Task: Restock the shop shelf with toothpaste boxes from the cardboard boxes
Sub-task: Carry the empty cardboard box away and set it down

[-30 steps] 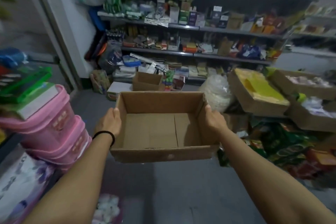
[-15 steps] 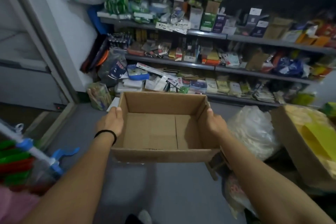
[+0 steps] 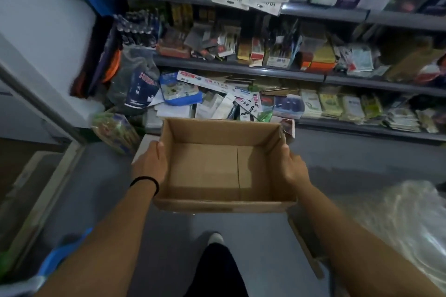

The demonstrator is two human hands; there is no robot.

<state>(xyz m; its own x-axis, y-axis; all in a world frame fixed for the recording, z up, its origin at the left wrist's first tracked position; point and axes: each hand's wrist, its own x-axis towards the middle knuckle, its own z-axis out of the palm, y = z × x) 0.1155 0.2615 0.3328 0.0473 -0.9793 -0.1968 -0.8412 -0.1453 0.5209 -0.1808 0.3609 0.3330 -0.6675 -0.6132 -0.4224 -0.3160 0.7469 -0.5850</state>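
An open brown cardboard box (image 3: pixel 207 169) with nothing inside is held in front of me at waist height. My left hand (image 3: pixel 149 164) grips its left wall, thumb over the rim, a black band on the wrist. My right hand (image 3: pixel 293 166) grips the right wall the same way. Beyond the box stands the grey shop shelf (image 3: pixel 241 70), its levels crowded with packets and boxes. On the lowest level, long white toothpaste boxes (image 3: pixel 207 83) lie in a loose heap.
A white wall (image 3: pixel 36 31) and door frame rise at the left. A clear plastic bag (image 3: pixel 398 222) bulges at the right by a cardboard edge. A bagged bundle (image 3: pixel 113 131) sits on the grey floor left of the box. My foot (image 3: pixel 216 239) shows below.
I have walked toward the shelf carrying the box; the shelf now looms close and the pink tubs and side cartons have left view. Both hands keep their hold.
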